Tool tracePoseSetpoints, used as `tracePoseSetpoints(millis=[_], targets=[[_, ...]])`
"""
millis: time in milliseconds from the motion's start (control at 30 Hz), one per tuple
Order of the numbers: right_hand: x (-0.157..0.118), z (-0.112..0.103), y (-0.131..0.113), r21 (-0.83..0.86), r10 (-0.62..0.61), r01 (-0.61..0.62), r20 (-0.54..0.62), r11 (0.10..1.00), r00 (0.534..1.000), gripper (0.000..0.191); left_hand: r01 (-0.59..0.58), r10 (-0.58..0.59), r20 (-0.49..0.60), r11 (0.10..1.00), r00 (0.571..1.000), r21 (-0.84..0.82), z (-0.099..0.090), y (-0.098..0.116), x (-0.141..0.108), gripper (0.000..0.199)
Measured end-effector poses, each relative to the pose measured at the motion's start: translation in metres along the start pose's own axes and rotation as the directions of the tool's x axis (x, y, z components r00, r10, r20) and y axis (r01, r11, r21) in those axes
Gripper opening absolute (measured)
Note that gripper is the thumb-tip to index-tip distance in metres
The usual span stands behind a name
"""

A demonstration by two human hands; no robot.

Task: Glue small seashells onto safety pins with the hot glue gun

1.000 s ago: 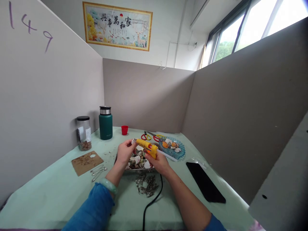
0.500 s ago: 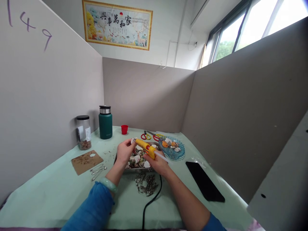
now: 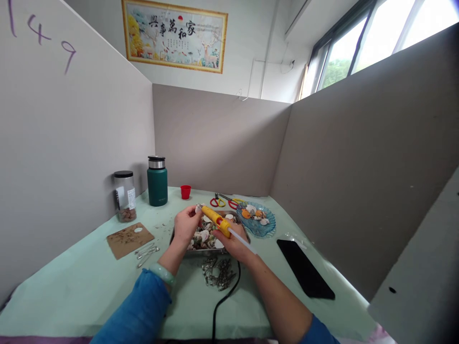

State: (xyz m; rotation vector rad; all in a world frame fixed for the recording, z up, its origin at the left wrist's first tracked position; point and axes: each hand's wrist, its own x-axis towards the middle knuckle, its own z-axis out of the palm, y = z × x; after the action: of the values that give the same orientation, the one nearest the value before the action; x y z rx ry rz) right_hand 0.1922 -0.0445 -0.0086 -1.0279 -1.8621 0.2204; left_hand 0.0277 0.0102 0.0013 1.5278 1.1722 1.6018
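My right hand (image 3: 234,241) is wrapped round a yellow glue gun (image 3: 217,220), with a translucent glue stick (image 3: 243,240) poking out of its back end. The nozzle points up and left, at a small whitish shell (image 3: 198,209) pinched in the fingertips of my left hand (image 3: 187,225). Whether the nozzle touches the shell I cannot tell. Both hands are above a metal tray (image 3: 206,253) heaped with mixed shells (image 3: 204,236). A pile of small metal clips (image 3: 218,274) lies just in front of the tray, beside the gun's black cord (image 3: 224,298).
To the left are a brown card (image 3: 125,242), several metal pins (image 3: 146,253), a lidded jar (image 3: 125,198) and a green flask (image 3: 157,184). A red cup (image 3: 185,192) and scissors (image 3: 217,201) stand behind. On the right are a blue dish (image 3: 267,230) of shells and a black phone-like slab (image 3: 304,269).
The glue gun has tilted slightly in my right hand, and its glue stick shows longer at the back. My left hand stays at the nozzle with the shell.
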Motion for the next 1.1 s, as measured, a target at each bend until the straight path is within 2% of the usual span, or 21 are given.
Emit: tracePoseSetpoints(millis=[267, 767, 1100], targets=[[0.0000, 0.0014, 0.0032, -0.041, 0.005, -0.004, 0.011, 0.999, 1.000, 0.025, 0.003, -0.003, -0.005, 1.000, 1.000, 0.008, 0.0002, -0.0024, 0.0013, 0.038], [-0.0015, 0.0034, 0.0028, -0.065, 0.002, -0.002, 0.001, 0.998, 1.000, 0.024, 0.006, -0.006, -0.016, 1.000, 1.000, 0.007, -0.0002, 0.0063, -0.0022, 0.031], [-0.0016, 0.0019, -0.0013, -0.101, 0.026, -0.025, 0.006, 0.995, 1.000, 0.029, 0.010, -0.010, -0.037, 1.000, 0.999, -0.007, -0.0009, -0.0004, 0.0013, 0.032]])
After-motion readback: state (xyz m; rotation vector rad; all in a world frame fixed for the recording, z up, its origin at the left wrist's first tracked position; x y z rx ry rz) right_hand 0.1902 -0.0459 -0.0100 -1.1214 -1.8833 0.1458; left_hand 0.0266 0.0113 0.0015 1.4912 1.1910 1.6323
